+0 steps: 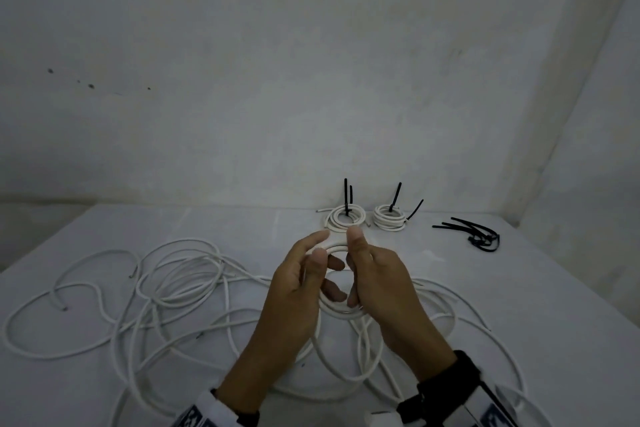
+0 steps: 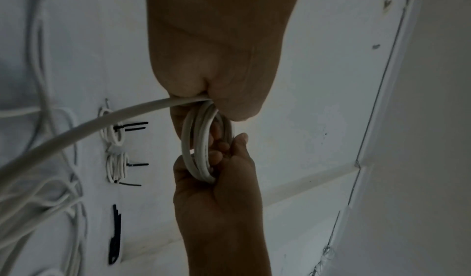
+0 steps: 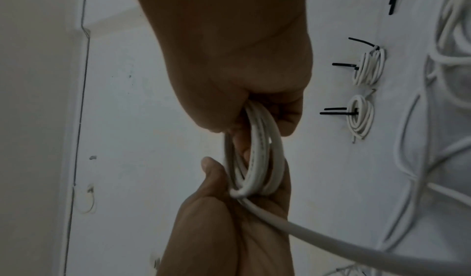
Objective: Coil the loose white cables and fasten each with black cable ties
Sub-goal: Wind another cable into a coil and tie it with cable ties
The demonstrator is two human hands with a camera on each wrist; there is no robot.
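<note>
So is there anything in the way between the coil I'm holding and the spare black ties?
Nothing visible. The coil is held above the table by both hands; the loose black cable ties lie far right, beyond the two tied coils.

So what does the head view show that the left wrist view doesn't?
Only the head view shows both wrist straps and the loose white cables sprawled over the whole table. Only the left wrist view shows the strand running out of the left hand. Both show the coil held by both hands, the right hand, two tied coils and the spare black ties.
</note>
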